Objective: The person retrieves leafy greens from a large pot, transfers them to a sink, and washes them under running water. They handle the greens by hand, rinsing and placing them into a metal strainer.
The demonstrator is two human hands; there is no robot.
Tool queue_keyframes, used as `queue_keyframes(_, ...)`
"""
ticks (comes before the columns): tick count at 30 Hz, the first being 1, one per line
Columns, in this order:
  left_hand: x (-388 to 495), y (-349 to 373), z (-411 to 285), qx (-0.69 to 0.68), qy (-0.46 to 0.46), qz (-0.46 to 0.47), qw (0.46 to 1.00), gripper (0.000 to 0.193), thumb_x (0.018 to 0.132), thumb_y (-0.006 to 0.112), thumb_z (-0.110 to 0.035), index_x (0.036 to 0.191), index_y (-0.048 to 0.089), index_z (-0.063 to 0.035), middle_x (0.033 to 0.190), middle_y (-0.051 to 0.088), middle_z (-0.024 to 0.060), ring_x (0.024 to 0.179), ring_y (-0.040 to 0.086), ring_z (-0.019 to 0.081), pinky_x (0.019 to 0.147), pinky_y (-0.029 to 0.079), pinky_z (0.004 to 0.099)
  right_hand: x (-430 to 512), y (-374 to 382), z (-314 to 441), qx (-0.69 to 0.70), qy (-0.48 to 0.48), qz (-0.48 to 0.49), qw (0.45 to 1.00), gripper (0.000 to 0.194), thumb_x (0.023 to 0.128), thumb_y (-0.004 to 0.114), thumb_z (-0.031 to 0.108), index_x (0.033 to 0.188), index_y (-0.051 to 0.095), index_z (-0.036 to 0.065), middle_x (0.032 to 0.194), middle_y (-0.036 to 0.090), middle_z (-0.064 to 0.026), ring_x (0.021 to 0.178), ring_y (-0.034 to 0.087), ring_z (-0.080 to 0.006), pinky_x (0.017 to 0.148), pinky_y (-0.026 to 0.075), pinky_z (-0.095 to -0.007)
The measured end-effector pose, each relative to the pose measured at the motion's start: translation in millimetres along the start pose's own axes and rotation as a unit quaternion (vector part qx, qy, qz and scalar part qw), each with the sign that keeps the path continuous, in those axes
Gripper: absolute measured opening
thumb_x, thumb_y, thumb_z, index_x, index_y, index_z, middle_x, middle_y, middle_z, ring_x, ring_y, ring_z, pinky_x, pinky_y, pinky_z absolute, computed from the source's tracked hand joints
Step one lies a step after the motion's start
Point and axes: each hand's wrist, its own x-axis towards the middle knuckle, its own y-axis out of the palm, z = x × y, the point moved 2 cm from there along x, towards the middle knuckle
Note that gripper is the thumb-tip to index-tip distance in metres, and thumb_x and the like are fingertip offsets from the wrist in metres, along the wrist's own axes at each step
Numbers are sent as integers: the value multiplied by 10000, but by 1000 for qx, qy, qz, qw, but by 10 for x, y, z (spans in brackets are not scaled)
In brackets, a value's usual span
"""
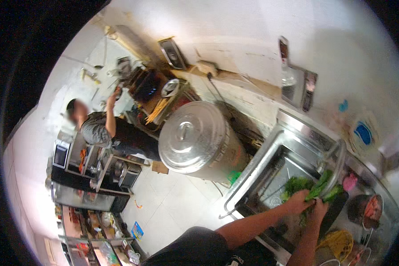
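Leafy greens [321, 184] are gripped in both of my hands over a stainless steel sink [252, 181], close to its curved tap [339, 166]. My left hand [299, 200] holds them from the left side. Right beside it, my right hand [319, 210] has its fingers closed around the lower part of the bunch. More green leaves [296, 185] spread just beyond my left hand, above the basin. My fingertips are partly hidden by the leaves, and the picture is blurred there.
Left of the sink stands a large lidded metal pot [189, 139]. A pink object [350, 182], a container with reddish contents [365, 209] and a yellow item [339, 241] lie to the right. Another person [99, 129] stands near a cooking counter. Shelves [96, 239] line the far side.
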Motion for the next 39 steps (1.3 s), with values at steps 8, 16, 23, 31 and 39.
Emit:
queue_keyframes(8, -147, -111, -57, -253, -156, -5, 955, 172, 871, 661, -165, 958, 656, -17, 708, 624, 77, 585, 571, 139, 558, 462, 324, -148, 196, 55, 55, -148, 72, 985, 333, 870, 639, 176, 1112, 564, -41, 1030, 606, -116, 876, 599, -246, 756, 489, -386)
queue_keyframes(16, -115, 139, 185, -310, -139, 15, 940, 359, 855, 687, -313, 878, 650, 43, 685, 626, 89, 587, 571, 166, 560, 447, 371, 23, 76, -187, 113, -178, 69, 975, 258, 931, 580, 174, 1074, 549, -38, 991, 596, -116, 840, 595, -205, 696, 495, -347)
queue_keyframes(23, -155, 109, 63, -132, -135, 27, 982, 432, 930, 553, -413, 1058, 629, -7, 902, 660, 217, 866, 645, 350, 755, 480, 468, 23, -14, -107, 74, -107, -25, 991, 462, 879, 673, 259, 1176, 510, -56, 1053, 582, -155, 905, 592, -264, 780, 490, -406)
queue_keyframes(31, -78, -93, -69, 28, -42, 9, 999, 280, 853, 613, -204, 877, 605, 75, 815, 619, 279, 814, 626, 432, 704, 470, 492, -215, 98, 1, -78, -123, 39, 989, 493, 878, 685, 239, 1212, 503, -76, 1154, 580, -139, 972, 576, -238, 833, 474, -383)
queue_keyframes(39, -54, -200, -154, -55, 34, 66, 996, 347, 854, 612, -280, 862, 618, 67, 774, 597, 283, 744, 611, 437, 650, 463, 490, -154, 20, -18, 17, -83, 29, 996, 717, 818, 733, 352, 1359, 423, 0, 1282, 514, -155, 1128, 528, -317, 903, 442, -494)
